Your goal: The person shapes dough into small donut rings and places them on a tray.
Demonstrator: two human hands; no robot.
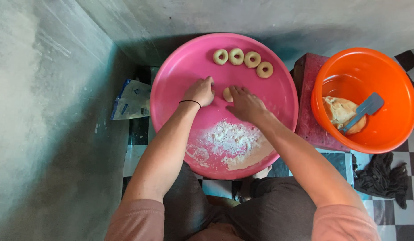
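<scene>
Right now the left hand [200,91], fingers curled loosely together, rests on the pink tray [171,85], and the right hand [245,105], fingers together and flat, touches a small dough piece [227,94] lying between the two. Beyond the hands sit four dough rings [243,60] in a row; nearer the body lies a flour heap [236,143]. Right of the right hand stands an orange bowl [385,67] holding dough [338,111] and a grey spatula [365,109].

Glossy plastic pink tray [171,89]; powdery flour [233,143] — rough matt concrete wall [46,111]
</scene>
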